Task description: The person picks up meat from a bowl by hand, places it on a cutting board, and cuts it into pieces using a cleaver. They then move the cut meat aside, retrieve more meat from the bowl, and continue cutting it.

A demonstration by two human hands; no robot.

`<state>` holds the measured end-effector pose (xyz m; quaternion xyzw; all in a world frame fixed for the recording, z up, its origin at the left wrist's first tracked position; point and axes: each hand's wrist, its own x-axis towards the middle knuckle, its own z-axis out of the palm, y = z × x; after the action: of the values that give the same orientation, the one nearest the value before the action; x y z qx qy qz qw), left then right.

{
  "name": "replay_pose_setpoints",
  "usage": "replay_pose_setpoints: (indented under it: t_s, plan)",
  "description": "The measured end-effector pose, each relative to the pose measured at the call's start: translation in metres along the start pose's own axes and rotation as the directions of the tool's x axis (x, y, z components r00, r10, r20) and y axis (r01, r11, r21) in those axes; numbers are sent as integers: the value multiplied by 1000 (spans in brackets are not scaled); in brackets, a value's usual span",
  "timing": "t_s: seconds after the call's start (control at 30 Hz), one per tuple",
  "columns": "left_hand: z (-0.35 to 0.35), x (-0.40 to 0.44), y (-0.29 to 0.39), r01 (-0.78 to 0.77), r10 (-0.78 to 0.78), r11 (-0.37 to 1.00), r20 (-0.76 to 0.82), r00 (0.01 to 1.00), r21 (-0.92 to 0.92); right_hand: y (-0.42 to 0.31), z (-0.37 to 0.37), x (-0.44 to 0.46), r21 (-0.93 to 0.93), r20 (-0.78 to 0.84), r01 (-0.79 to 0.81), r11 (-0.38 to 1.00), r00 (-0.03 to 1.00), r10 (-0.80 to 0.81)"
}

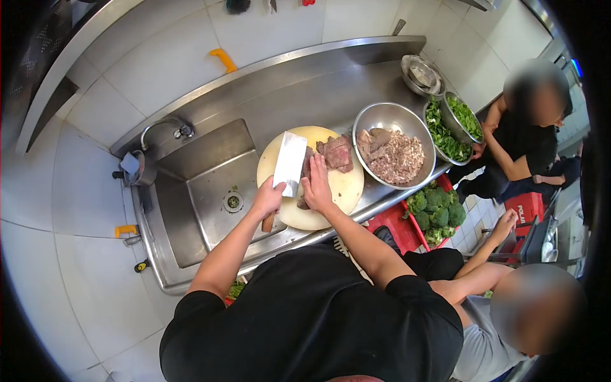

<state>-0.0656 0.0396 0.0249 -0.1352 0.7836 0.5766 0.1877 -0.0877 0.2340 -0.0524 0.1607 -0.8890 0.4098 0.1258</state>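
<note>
My left hand [267, 198] is closed around the wooden handle of a cleaver [291, 159], whose broad blade lies over the round cutting board [331, 213]. My right hand [318, 186] rests with fingers stretched out on a piece of dark meat [307, 167], close beside the blade. Another chunk of meat [336, 153] sits farther back on the board. Right of the board stands a large metal bowl [361, 122] with chopped meat [396, 158] and a few bigger pieces of meat [374, 141] in it. The meat under my right palm is partly hidden.
A steel sink [219, 172] with a faucet [181, 130] lies left of the board. Bowls of leafy greens [453, 137] stand at the right end of the counter. Below is a red crate [417, 232] with broccoli [439, 213]. Two people [528, 146] are at the right.
</note>
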Motion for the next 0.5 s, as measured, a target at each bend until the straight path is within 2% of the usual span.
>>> replay_pose_setpoints:
  t_s: [0.23, 0.5]
  plan:
    - [5, 37, 25, 38, -38, 999, 24, 999, 9, 4, 8, 4, -151, 115, -67, 986, 990, 85]
    - [6, 18, 22, 56, -58, 994, 16, 998, 94, 1, 5, 6, -189, 169, -32, 981, 983, 65]
